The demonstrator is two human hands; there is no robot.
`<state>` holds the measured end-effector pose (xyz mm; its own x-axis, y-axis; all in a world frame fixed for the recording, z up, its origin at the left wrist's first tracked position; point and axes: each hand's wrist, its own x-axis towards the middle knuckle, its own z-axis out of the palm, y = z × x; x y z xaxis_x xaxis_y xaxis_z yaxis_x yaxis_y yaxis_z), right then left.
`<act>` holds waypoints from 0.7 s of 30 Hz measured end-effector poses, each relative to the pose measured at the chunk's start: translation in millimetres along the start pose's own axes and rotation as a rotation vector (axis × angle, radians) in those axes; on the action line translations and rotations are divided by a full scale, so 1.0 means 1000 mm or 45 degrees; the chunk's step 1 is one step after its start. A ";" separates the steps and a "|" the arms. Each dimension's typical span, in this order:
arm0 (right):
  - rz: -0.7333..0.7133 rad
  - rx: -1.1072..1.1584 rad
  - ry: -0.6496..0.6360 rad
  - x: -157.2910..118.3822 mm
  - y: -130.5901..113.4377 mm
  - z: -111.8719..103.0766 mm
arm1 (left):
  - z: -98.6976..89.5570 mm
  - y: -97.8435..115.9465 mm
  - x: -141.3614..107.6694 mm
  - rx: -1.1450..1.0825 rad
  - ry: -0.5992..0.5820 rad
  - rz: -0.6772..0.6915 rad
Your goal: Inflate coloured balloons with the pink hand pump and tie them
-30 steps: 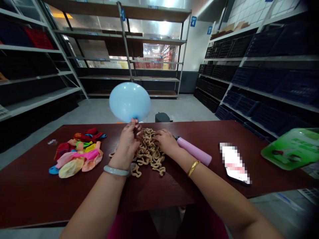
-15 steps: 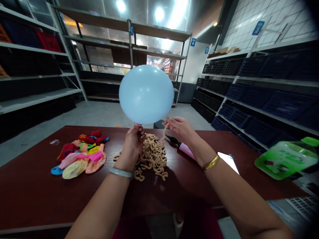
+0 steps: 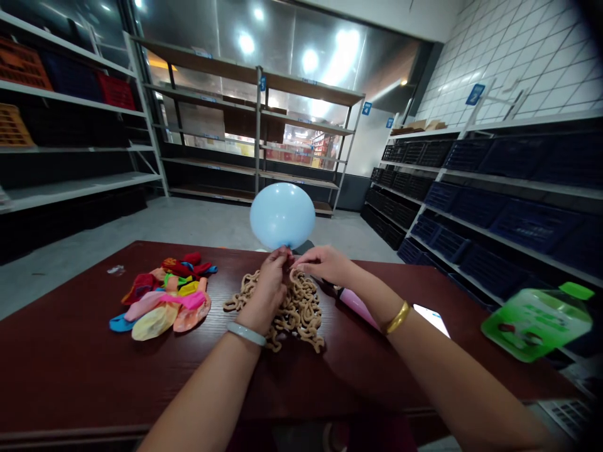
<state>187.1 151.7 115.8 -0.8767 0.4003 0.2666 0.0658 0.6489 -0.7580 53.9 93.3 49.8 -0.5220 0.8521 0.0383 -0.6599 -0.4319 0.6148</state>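
Observation:
An inflated light blue balloon (image 3: 282, 215) stands above my left hand (image 3: 274, 276), whose fingers are pinched on its neck. Close beside it, my right hand (image 3: 325, 263) pinches one end of a tan curly string (image 3: 296, 274) near the balloon's neck. Under both hands lies a pile of tan curly strings (image 3: 306, 314) on the dark red table (image 3: 188, 376). A pink pump (image 3: 357, 306) with a black nozzle lies partly behind my right forearm. To the left is a heap of uninflated coloured balloons (image 3: 167, 298).
A white-screened phone (image 3: 431, 319) lies right of my right forearm. Near the table's right edge stands a green liquid jug (image 3: 537, 323). A small clear plastic scrap (image 3: 115, 270) is at the back left. Shelves with crates (image 3: 509, 213) stand beyond the table.
The balloon looks smaller and sits lower. My right hand has moved left and down with the string, to the balloon's neck beside my left hand. The view has tilted up slightly.

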 end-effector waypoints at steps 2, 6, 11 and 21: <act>-0.141 -0.267 0.000 0.006 0.001 0.001 | 0.000 -0.002 0.000 0.054 0.007 -0.018; -0.281 -0.652 0.037 0.012 0.001 0.001 | 0.001 -0.003 -0.005 0.237 0.013 -0.060; -0.262 -1.054 0.116 0.008 -0.003 0.004 | 0.004 -0.005 -0.010 0.410 -0.045 0.000; -0.159 -1.354 0.159 0.014 -0.017 0.001 | 0.002 -0.015 -0.008 0.408 -0.124 -0.013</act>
<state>173.3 145.2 132.1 -0.8551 0.3162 0.4108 0.4122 0.8953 0.1690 69.5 93.3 41.4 -0.4519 0.8868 0.0968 -0.4532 -0.3217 0.8314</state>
